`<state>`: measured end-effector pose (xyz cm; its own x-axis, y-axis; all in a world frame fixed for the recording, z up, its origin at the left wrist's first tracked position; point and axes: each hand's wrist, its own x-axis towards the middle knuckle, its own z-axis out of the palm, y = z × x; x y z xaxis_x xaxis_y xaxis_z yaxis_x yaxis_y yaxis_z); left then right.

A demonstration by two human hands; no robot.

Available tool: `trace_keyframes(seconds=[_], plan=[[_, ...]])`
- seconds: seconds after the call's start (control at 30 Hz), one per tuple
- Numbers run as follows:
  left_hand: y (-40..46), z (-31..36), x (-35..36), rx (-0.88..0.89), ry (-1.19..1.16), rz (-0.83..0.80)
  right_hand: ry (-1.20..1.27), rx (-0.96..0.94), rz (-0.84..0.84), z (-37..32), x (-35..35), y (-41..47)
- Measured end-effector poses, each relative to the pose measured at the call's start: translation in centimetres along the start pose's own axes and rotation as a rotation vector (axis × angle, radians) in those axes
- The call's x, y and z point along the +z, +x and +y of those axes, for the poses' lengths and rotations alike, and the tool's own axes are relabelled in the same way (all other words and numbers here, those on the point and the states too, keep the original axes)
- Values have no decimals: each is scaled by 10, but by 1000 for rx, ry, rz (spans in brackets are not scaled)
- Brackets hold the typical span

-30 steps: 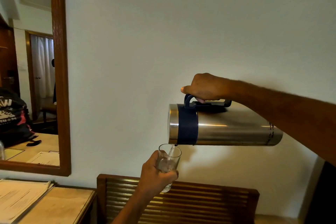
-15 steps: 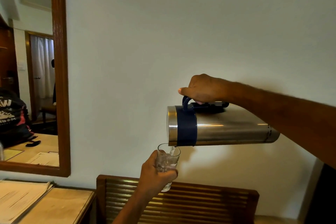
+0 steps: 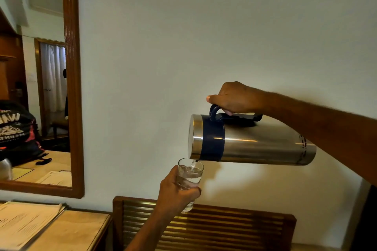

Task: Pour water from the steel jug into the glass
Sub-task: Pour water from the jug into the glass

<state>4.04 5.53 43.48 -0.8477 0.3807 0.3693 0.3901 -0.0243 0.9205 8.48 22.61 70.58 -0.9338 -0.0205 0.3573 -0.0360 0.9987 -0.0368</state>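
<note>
The steel jug [image 3: 257, 144], with a dark blue band and handle, is tipped almost flat in mid-air, mouth to the left. My right hand [image 3: 234, 98] grips its handle from above. A thin stream of water runs from its spout into the clear glass [image 3: 190, 174] just below. My left hand [image 3: 176, 191] is wrapped around the lower half of the glass and holds it upright. Water fills roughly the upper-middle part of the glass; its base is partly hidden by my fingers.
A wooden slatted chair back [image 3: 204, 224] stands below the glass against the pale wall. To the left is a wooden desk [image 3: 71, 230] with papers [image 3: 24, 222], and a wood-framed mirror [image 3: 73, 87] hangs above it.
The jug has tilted slightly further, its base end dropping a little. The water level in the glass has risen. Both hands stay in nearly the same place.
</note>
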Motion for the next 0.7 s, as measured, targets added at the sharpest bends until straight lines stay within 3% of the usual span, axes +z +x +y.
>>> trace_keyframes(seconds=[0.17, 0.4, 0.7], plan=[[-1, 4, -6, 0, -56, 9, 127, 73, 88, 16, 9, -16], [-1, 7, -7, -15, -103, 7, 794, 271, 211, 52, 41, -66], [-12, -14, -3, -50, -93, -17, 1289, 525, 371, 79, 163, -133]])
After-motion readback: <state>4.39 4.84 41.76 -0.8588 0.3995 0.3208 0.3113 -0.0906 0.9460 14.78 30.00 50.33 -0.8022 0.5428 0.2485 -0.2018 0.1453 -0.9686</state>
